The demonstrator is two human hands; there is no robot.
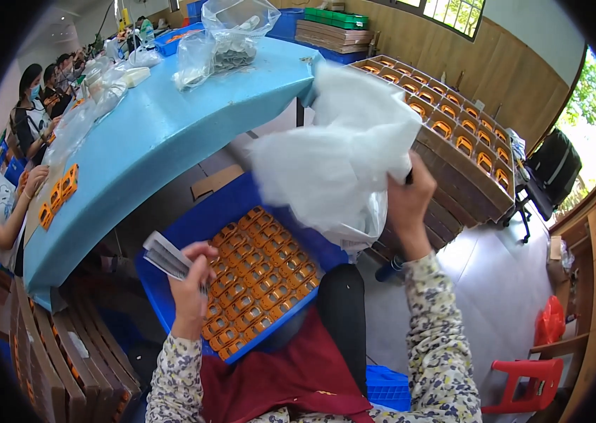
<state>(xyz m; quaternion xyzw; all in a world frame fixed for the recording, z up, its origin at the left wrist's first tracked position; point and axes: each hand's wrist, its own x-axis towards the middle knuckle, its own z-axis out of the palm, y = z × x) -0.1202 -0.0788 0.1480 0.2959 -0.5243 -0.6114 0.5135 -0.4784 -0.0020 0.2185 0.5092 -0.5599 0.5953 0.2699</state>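
My right hand (413,201) is closed on the edge of a white plastic sheet or bag (344,166), which hangs crumpled over the far right side of a blue crate (151,285). My left hand (191,289) is closed around a small flat stack of white printed papers (166,255), above the crate's left side. Inside the crate, close rows of orange toy-car-like parts (263,271) with grey windows lie in a packed layer. Part of the crate's far right corner is hidden behind the white sheet.
A curved table with a light blue cover (150,134) holds clear bags (231,49) and orange parts (58,196). Co-workers (30,106) sit along its left. Stacked divided boxes (464,166) of orange parts stand right, near a black chair (555,169) and red stool (524,384).
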